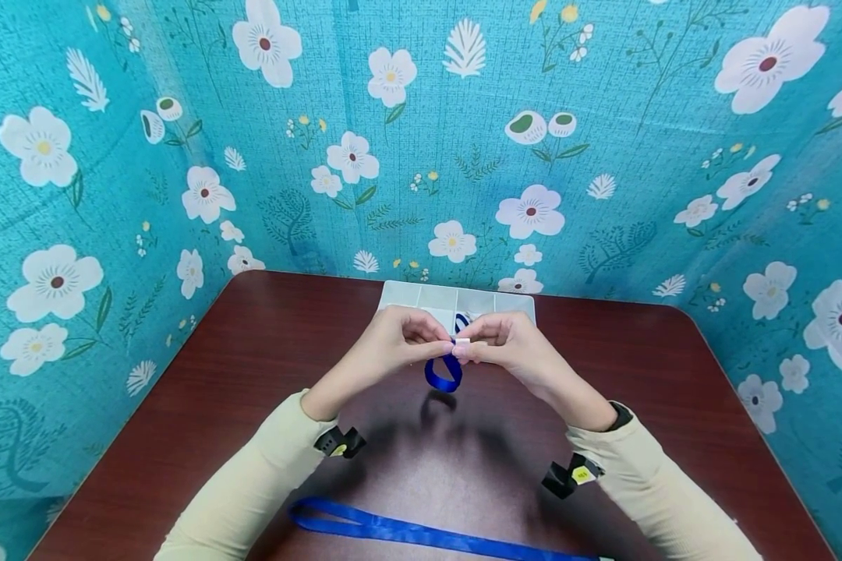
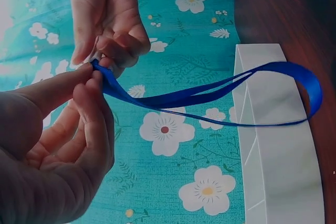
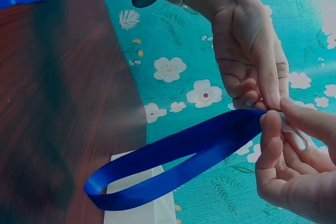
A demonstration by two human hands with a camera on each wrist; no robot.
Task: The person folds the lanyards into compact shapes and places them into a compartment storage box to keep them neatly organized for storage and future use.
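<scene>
A blue lanyard strap hangs as a loop below both hands, above the table. My left hand pinches the strap's gathered end between thumb and fingers. The right hand meets it fingertip to fingertip, pinching a small white piece at that same end. In the right wrist view a pale hook-like part sticks out by the right fingers; its exact kind is partly hidden. From the left wrist view, the loop stretches away in front of the white tray.
Behind the hands stands a white compartment tray, with a bit of blue strap over it. A second blue lanyard lies along the near side of the dark red-brown table. Flowered teal cloth surrounds the table's back and sides.
</scene>
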